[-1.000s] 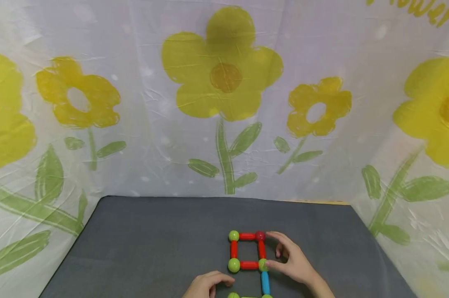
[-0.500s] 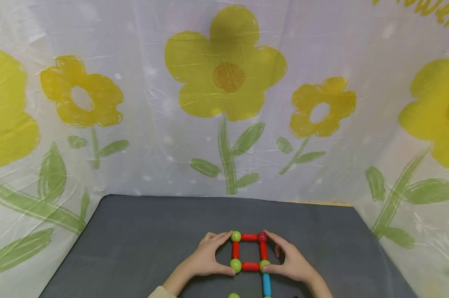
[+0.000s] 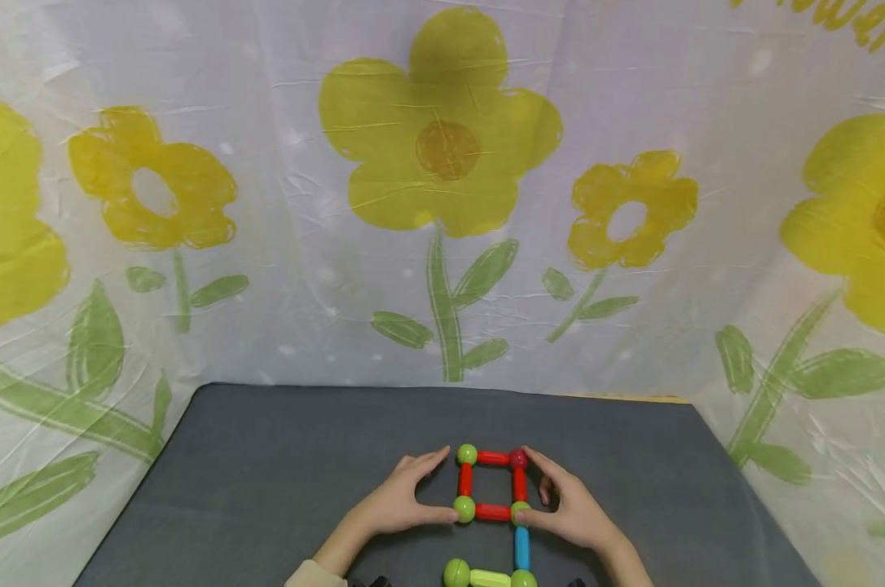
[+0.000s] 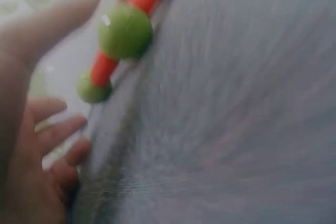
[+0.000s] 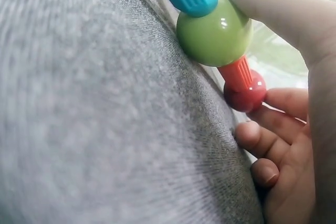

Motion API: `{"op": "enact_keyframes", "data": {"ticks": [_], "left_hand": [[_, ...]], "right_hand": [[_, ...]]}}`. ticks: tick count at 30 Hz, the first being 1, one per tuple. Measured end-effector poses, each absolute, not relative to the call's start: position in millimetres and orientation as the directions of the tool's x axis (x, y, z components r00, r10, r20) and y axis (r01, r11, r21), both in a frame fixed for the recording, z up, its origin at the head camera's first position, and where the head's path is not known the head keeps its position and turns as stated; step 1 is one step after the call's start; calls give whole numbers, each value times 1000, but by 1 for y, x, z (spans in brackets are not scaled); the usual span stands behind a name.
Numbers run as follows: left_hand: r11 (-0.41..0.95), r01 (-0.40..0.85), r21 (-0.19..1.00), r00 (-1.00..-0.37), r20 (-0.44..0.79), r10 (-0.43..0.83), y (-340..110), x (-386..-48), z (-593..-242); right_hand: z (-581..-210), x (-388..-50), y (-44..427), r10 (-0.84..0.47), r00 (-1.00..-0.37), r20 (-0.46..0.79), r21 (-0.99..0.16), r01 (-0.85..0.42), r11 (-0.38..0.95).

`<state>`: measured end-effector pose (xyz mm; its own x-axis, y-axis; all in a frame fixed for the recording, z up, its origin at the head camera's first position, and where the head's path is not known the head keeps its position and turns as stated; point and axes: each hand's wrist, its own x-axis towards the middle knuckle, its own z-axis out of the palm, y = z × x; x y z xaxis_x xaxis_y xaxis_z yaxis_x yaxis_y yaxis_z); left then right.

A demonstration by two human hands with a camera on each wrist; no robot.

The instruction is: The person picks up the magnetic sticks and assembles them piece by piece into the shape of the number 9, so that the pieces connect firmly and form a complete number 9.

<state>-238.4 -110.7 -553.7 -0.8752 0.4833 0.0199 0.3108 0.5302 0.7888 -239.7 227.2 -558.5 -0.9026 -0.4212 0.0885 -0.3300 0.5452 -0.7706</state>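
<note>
On the table lies a flat square of red rods (image 3: 493, 513) joined by balls. Its far right corner is a red ball (image 3: 517, 458); the other corners are green. A blue rod (image 3: 521, 548) runs from the near right green ball (image 5: 215, 32) toward a yellow-green rod (image 3: 490, 578). My right hand (image 3: 576, 512) holds the square's right side, thumb at that green ball, fingertips at the red ball. My left hand (image 3: 398, 499) is spread beside the left side. Its thumb is near the near left green ball (image 4: 125, 31); its index finger is apart from the far left one (image 3: 467, 454).
The dark grey table (image 3: 303, 440) ends at a flower-printed cloth wall (image 3: 303, 244) behind, with more of it on both sides. Another green ball (image 3: 456, 572) ends the yellow-green rod near the lower frame edge. Small dark objects (image 3: 380, 582) peek in at the bottom.
My left hand came up from the lower left to the square's left side, touched it, then loosened slightly. My right hand stays at the right side. The balls and rods now sit slightly farther away.
</note>
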Motion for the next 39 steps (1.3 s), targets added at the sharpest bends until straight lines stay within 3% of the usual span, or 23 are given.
{"op": "enact_keyframes", "data": {"ticks": [5,9,14,30,39], "left_hand": [[315,204,927,-914,65,400,-113,-203,-551],[166,132,977,-844,23,536,-111,-181,-552],[203,188,961,-769,16,639,-108,-171,-555],[221,134,966,-777,-36,628,-105,-166,-560],[250,180,951,-787,-13,617,-103,-165,-560]], "right_hand": [[-557,-240,229,-423,-900,107,-770,-345,537],[-553,-241,229,-427,-897,111,-767,-351,537],[-552,-242,228,-424,-900,105,-754,-350,557],[-556,-240,227,-417,-903,101,-748,-346,567],[-556,-244,226,-432,-898,80,-755,-338,562]]}}
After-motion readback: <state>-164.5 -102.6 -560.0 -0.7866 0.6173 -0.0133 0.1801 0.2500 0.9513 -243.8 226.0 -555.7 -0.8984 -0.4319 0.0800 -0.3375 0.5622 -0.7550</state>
